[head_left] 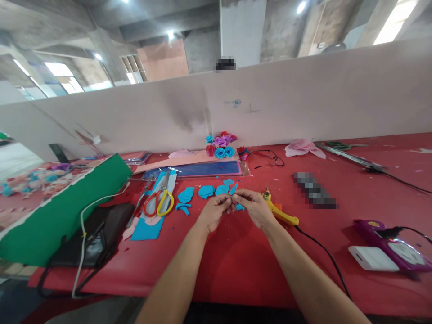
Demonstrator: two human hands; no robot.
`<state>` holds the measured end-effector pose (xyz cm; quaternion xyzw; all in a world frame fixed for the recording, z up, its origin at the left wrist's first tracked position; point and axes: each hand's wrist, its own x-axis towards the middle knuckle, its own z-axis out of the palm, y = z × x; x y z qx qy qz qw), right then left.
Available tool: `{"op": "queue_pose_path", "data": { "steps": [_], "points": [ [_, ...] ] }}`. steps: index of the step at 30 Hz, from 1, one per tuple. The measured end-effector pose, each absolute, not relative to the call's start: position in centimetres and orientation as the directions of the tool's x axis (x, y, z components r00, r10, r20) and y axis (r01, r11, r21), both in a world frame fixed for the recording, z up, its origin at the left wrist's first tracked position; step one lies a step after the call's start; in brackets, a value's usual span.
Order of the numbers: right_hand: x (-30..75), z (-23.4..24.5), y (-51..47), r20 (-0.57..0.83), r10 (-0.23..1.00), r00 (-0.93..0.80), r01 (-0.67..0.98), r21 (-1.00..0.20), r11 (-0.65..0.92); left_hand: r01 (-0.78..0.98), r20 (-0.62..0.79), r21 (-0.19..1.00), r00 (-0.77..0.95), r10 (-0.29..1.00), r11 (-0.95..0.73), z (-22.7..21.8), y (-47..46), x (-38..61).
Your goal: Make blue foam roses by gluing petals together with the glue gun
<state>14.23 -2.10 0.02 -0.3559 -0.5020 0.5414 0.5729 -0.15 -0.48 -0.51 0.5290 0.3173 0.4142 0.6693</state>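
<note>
Over the middle of the red table, my left hand [215,212] and my right hand [254,208] meet with fingertips pinched together. A small blue paper petal [234,188] sticks up from between them; its lower part is hidden by my fingers. Just beyond lie cut blue petals [222,190], with a stack of blue petals [206,192] and more blue pieces [186,195] to the left. Close to my right hand rests a yellow glue gun [285,217]. Scissors [158,203] with red and yellow handles lie on blue paper [147,228] at the left.
Paper flowers [221,146] in blue, purple and red stand by the white partition [303,99]. A green-sided box [67,211] and dark bag [97,236] occupy the left. On the right are a purple power strip [401,252], white adapter [373,258] and eyeglasses [270,158].
</note>
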Motion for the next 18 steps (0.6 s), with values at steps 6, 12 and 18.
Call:
{"op": "queue_pose_path", "data": {
  "steps": [6, 12, 18],
  "points": [
    [14.1, 0.5, -2.3, 0.212, 0.977, -0.028, -0.204, -0.958, 0.202, -0.017, 0.122, 0.992, 0.302, 0.946, -0.123, -0.5, -0.9, 0.6],
    [13.6, 0.0, -2.4, 0.228, 0.967, 0.114, -0.14, -0.96, 0.243, 0.231, 0.214, 0.942, 0.152, 0.965, -0.245, 0.4, -1.8, 0.6],
    [13.3, -0.1, -2.5, 0.219, 0.962, 0.166, -0.103, -0.966, 0.238, 0.258, 0.263, 0.926, 0.078, 0.962, -0.275, 0.3, -2.1, 0.7]
  ]
}}
